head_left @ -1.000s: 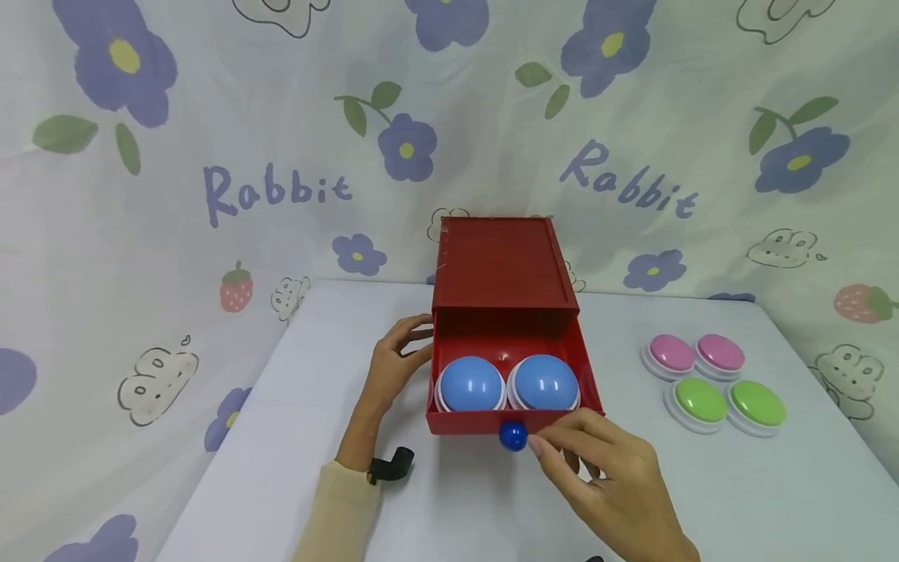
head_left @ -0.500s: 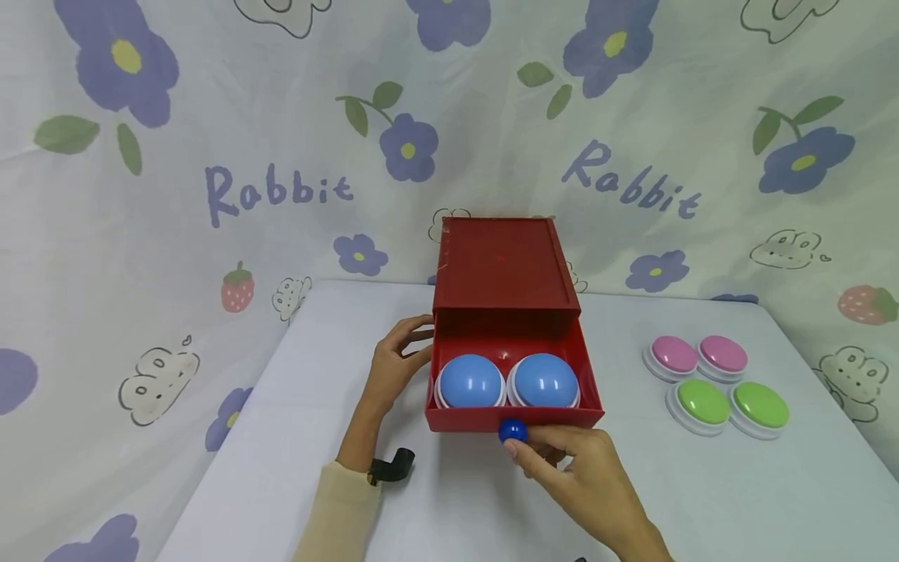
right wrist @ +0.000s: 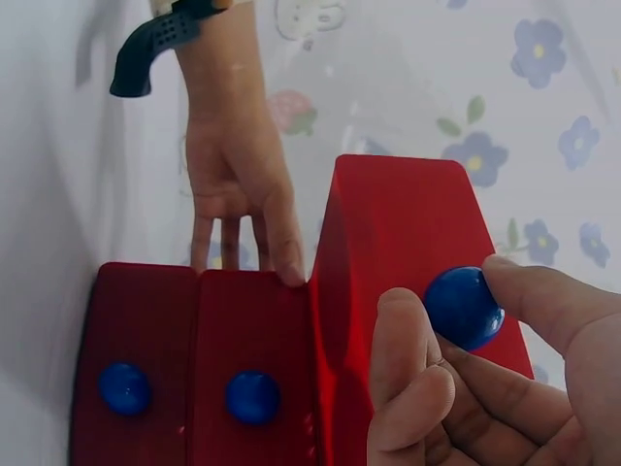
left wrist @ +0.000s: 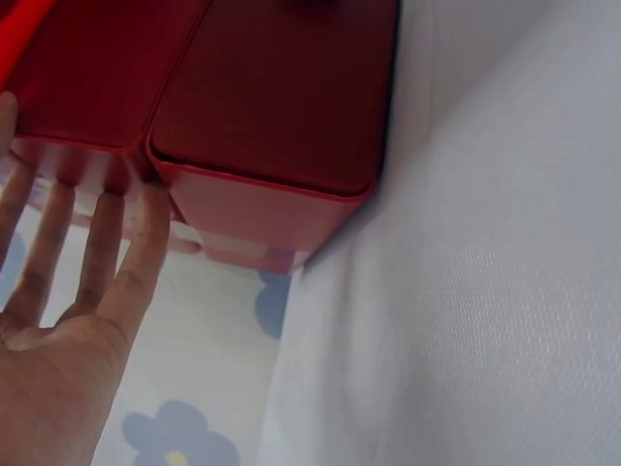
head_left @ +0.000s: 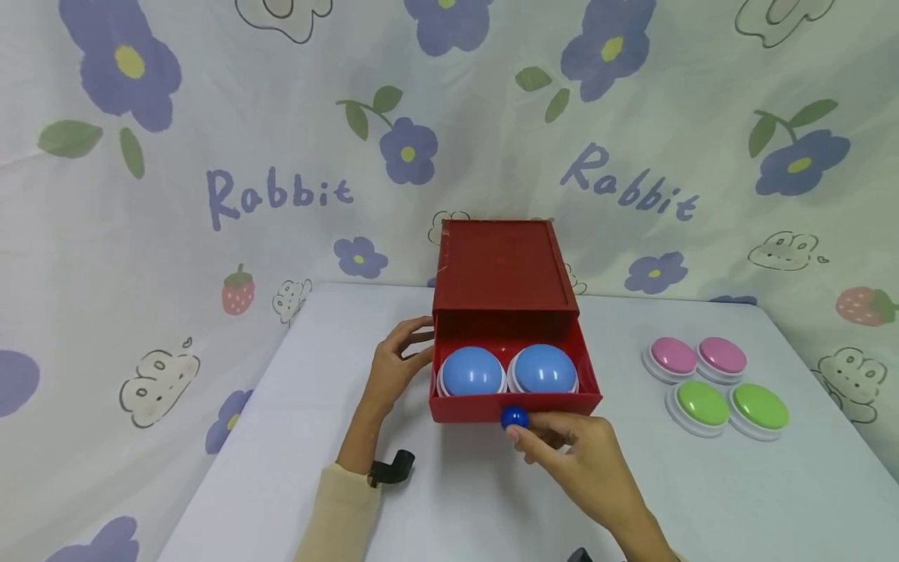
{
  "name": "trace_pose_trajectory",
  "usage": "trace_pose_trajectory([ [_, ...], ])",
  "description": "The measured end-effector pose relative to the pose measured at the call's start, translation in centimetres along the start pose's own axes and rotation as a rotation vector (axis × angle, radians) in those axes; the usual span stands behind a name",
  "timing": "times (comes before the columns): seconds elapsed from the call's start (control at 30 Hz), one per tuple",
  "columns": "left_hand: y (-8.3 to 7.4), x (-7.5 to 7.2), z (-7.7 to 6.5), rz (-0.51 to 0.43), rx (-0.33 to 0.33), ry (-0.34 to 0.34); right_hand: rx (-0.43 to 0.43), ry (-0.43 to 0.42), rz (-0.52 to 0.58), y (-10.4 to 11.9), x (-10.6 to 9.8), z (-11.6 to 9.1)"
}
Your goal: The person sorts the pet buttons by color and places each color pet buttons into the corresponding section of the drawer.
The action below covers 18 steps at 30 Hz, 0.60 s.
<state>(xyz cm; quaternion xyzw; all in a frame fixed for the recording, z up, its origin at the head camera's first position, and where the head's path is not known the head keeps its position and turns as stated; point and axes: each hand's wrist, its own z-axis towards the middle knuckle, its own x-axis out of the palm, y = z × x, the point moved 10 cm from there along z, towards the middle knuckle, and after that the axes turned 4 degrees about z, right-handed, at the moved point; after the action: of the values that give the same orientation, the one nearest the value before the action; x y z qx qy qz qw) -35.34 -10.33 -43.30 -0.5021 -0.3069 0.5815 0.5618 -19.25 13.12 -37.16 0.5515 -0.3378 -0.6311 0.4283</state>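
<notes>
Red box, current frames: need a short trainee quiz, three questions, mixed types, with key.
1. Count: in the head view, how many domed buttons lie on the table, outside the red box?

2. Multiple choice: what does the right hand pinch?
A) a domed button
B) the blue knob on the open drawer
C) the table edge

3. True or false: the left hand touches the side of the red box.

Key:
1. Four: two pink and two green.
2. B
3. True
</notes>
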Motion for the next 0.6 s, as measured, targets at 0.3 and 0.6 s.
trace_pose_trajectory([
  [0.3, 0.7, 0.4, -0.2, 0.012, 0.002, 0.001, -0.043, -0.026, -0.028, 0.0, 0.0, 1.3],
  [0.6, -0.1, 0.0, 0.2, 0.011, 0.028, -0.010, -0.093, -0.054, -0.018, 0.4, -0.4, 2.0],
])
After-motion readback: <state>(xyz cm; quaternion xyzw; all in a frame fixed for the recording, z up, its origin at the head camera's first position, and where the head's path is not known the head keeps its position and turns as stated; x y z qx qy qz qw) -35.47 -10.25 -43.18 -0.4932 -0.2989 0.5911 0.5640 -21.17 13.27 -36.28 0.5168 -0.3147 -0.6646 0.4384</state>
